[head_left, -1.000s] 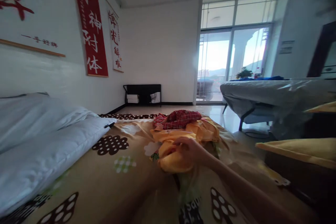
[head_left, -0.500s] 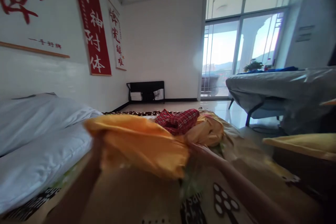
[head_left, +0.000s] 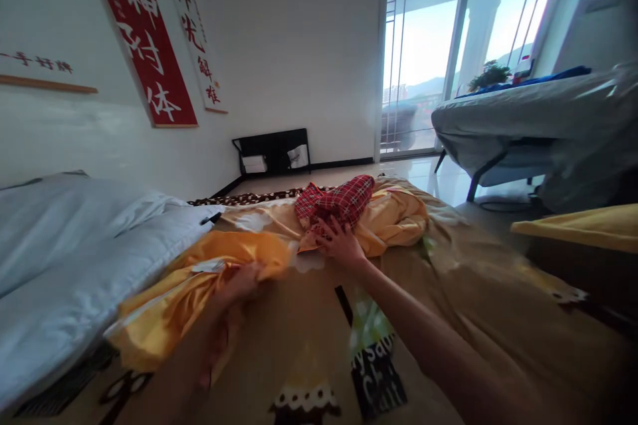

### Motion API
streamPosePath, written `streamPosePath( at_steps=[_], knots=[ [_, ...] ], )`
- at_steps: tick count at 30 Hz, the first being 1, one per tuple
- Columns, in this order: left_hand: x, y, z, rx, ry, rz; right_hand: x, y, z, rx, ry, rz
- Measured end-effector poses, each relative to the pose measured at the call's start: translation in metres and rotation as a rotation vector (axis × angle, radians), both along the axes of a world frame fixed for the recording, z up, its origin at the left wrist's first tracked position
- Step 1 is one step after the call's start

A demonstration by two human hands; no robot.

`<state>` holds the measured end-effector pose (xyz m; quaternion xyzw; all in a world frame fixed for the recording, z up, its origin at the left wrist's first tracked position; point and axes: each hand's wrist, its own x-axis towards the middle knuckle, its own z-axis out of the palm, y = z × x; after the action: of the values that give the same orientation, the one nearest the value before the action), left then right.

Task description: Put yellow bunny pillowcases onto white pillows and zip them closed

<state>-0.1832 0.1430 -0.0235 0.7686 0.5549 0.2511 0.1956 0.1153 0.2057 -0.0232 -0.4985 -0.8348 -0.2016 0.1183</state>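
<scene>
A yellow cloth (head_left: pixel 189 285) lies bunched on the bed's patterned cover (head_left: pixel 448 299), near the white bedding. My left hand (head_left: pixel 239 285) grips its edge at the lower middle. Further out, my right hand (head_left: pixel 339 242) reaches to a red checked garment (head_left: pixel 339 202) and touches its near edge with spread fingers. That garment rests on a second heap of yellow fabric (head_left: pixel 393 219) at the far end of the bed.
A white duvet and pillow (head_left: pixel 74 246) fill the left side against the wall. A covered table (head_left: pixel 523 126) stands at the right by the glass doors (head_left: pixel 448 46). A low black rack (head_left: pixel 272 153) sits by the far wall. A yellow cushion (head_left: pixel 583 226) lies at the right edge.
The yellow cloth has come off the heap and moved left and down onto the bed in my left hand. My right hand let go of it and reached forward to the red checked garment.
</scene>
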Motion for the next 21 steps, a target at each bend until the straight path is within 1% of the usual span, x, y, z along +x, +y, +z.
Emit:
streamPosePath(
  at_steps=[3,5,7,9,10,12,14,16,17,18,19,20,21],
  knots=[
    [0.002,0.009,-0.012,-0.020,0.236,-0.031,0.032,0.015,-0.009,-0.064,0.032,-0.234],
    [0.000,0.008,-0.021,-0.012,0.351,-0.035,0.054,0.023,-0.009,-0.083,0.063,-0.355],
    [-0.005,0.005,-0.031,0.008,0.333,-0.026,0.066,0.029,-0.002,-0.115,0.086,-0.438],
    [-0.010,0.001,-0.041,0.055,0.284,0.008,0.067,0.033,0.009,-0.139,0.091,-0.457],
    [-0.012,0.000,-0.045,0.088,0.283,0.027,0.064,0.032,0.014,-0.144,0.086,-0.435],
    [-0.014,-0.001,-0.052,0.144,0.324,0.041,0.049,0.023,0.017,-0.151,0.056,-0.328],
    [-0.015,0.000,-0.055,0.163,0.372,0.028,0.029,0.003,0.010,-0.176,0.003,-0.156],
    [-0.014,0.001,-0.054,0.137,0.408,0.013,0.010,-0.018,-0.003,-0.221,-0.063,0.026],
    [-0.014,0.001,-0.054,0.123,0.425,0.009,0.004,-0.025,-0.007,-0.234,-0.096,0.115],
    [-0.014,0.001,-0.053,0.115,0.441,0.004,0.001,-0.028,-0.008,-0.242,-0.112,0.171],
    [-0.015,0.001,-0.053,0.112,0.455,0.001,0.001,-0.025,-0.004,-0.241,-0.108,0.184],
    [-0.015,0.001,-0.052,0.114,0.464,0.001,0.004,-0.017,0.005,-0.232,-0.086,0.150],
    [-0.015,0.000,-0.052,0.120,0.470,0.003,0.011,-0.004,0.019,-0.222,-0.039,0.069]
  ],
)
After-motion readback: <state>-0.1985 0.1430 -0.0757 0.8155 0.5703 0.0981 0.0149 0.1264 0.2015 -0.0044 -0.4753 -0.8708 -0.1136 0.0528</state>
